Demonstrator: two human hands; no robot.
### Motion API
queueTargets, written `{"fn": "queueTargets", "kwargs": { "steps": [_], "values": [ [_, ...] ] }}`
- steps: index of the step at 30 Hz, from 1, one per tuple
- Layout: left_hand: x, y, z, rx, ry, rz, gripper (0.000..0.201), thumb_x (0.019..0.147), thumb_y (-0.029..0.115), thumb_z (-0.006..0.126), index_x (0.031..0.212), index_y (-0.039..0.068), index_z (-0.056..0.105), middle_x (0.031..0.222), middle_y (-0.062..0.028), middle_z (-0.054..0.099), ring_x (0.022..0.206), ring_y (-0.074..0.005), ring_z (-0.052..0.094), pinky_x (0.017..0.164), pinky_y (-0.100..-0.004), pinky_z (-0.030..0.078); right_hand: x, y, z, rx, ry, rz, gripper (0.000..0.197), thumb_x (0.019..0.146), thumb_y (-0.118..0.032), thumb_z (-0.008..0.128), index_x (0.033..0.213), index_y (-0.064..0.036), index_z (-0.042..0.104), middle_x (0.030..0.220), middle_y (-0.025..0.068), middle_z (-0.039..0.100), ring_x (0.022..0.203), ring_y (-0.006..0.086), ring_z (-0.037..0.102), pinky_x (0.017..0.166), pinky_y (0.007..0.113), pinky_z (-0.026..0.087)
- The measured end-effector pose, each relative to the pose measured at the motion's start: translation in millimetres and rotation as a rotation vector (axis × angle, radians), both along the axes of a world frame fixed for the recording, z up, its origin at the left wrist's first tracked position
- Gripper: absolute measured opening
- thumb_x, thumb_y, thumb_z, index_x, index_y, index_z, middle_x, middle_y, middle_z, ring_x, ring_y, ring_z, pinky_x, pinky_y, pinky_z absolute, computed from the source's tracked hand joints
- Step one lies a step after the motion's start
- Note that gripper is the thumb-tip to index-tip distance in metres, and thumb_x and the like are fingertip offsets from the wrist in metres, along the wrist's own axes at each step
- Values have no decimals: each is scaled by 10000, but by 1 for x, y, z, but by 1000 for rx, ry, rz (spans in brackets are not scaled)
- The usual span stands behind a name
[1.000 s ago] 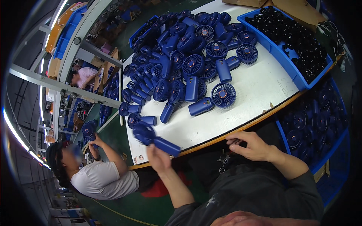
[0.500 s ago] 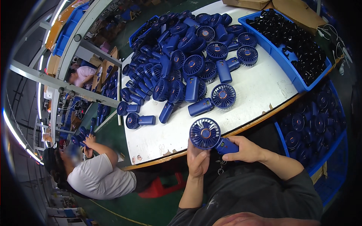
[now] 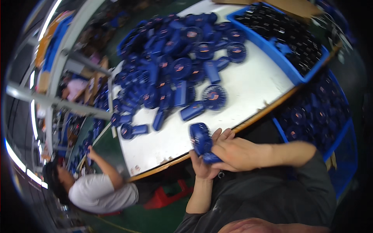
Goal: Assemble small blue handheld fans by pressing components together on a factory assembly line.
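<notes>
A blue handheld fan (image 3: 201, 138) is between my two hands, just off the front edge of the table, its round head turned nearly side-on. My right hand (image 3: 235, 153) is wrapped over the handle and hides most of it. From below, my left hand (image 3: 203, 167) grips the fan around the base of its head. A small metal ring (image 3: 221, 174) shows under my hands. Nearest on the white table (image 3: 155, 149) lies another blue fan (image 3: 214, 97), and a large heap of similar fans (image 3: 167, 58) rises behind it. The picture is smeared by motion.
A blue tray (image 3: 268, 50) full of small black parts stands at the table's right end. Below it, a blue crate (image 3: 311, 112) holds more fans. At left, a person in a white shirt (image 3: 97, 192) handles blue fans, near a red stool (image 3: 167, 194) and a metal frame (image 3: 58, 101).
The fan's head has turned from facing me to nearly side-on. My right hand has moved left over the handle. The whole view has shifted, moving the table's contents leftward.
</notes>
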State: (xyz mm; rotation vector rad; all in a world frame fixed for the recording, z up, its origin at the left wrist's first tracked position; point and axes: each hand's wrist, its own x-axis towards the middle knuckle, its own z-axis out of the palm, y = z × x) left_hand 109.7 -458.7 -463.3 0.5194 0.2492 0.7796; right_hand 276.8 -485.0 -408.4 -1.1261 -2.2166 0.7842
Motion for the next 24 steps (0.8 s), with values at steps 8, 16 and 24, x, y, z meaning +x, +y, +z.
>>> {"fn": "queueTargets", "kwargs": {
  "steps": [8, 16, 24],
  "values": [
    [-13, -3, 8, 242, 24, 108, 441, 793, 32, 713, 1213, 24, 580, 1040, -202, 640, 915, -344, 634, 803, -503, 552, 206, 87, 52, 254, -275, -619, 172, 875, -56, 598, 1011, 17, 675, 971, 186, 712, 879, 320, 702, 825, 396, 553],
    [-16, 3, 15, 254, -90, 126, 295, 797, -17, 701, 1045, 76, 571, 895, -117, 569, 882, -271, 566, 774, -466, 551, 331, 150, -21, -5, -640, -930, 231, 782, -41, 667, 1002, 27, 685, 1031, 256, 693, 1037, 400, 668, 900, 465, 542],
    [-28, 3, 17, 354, 479, 200, 307, 858, -41, 674, 1143, -21, 561, 997, -193, 635, 942, -285, 648, 686, -406, 620, 295, 139, 17, 84, 137, -927, 467, 762, 13, 585, 1229, -4, 602, 802, 61, 587, 693, 143, 588, 631, 295, 510]
  ]
}}
